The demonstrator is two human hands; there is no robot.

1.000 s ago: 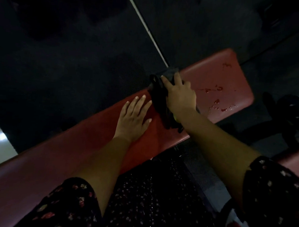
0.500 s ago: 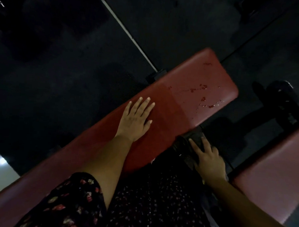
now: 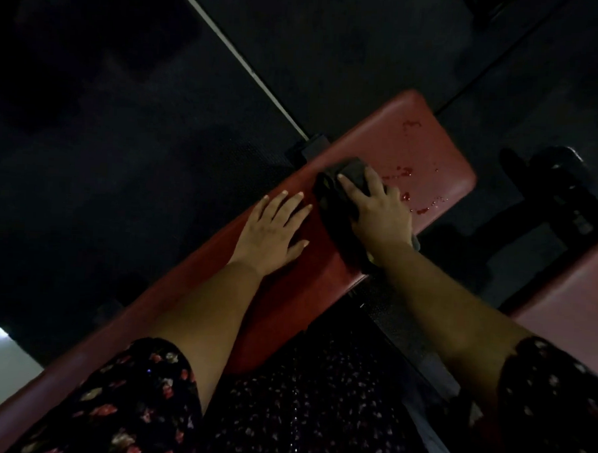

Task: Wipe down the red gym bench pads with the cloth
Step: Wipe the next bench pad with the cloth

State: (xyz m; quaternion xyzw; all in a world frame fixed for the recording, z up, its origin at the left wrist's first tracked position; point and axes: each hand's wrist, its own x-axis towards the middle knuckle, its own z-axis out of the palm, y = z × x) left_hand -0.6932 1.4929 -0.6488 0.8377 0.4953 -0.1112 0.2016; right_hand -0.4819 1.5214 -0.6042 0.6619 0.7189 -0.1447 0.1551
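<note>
Back on the pad: the right hand (image 3: 382, 209), which 0.5 s ago was down off the near edge of the bench with the cloth, now lies on top of the long red vinyl gym bench pad (image 3: 428, 129) again, in roughly the spot it held 1 s ago. Palm is down, fingers spread and loosely curled, pressing the dark crumpled cloth (image 3: 336, 207) flat against the vinyl; it is a press-down hold on the cloth, not a pinch. Cloth sits across the width of the pad, bunched under and to the left of the hand, with a tail hanging toward the near edge. Left hand (image 3: 273, 228) has not shifted: flat, open, fingers extended, holding nothing, bracing on the pad just beside the cloth. Beyond the right hand, toward the far rounded end, wet glossy droplets (image 3: 406, 171) are scattered on the vinyl, apparently not yet wiped. Judgement: the cloth has completed 1 stroke off the near edge and is reset for another pass; the far end with the droplets remains to be done. A 2nd paler red pad (image 3: 568, 306) at lower right shows no sign of contact. Lighting is dim; cloth colour uncertain.
</note>
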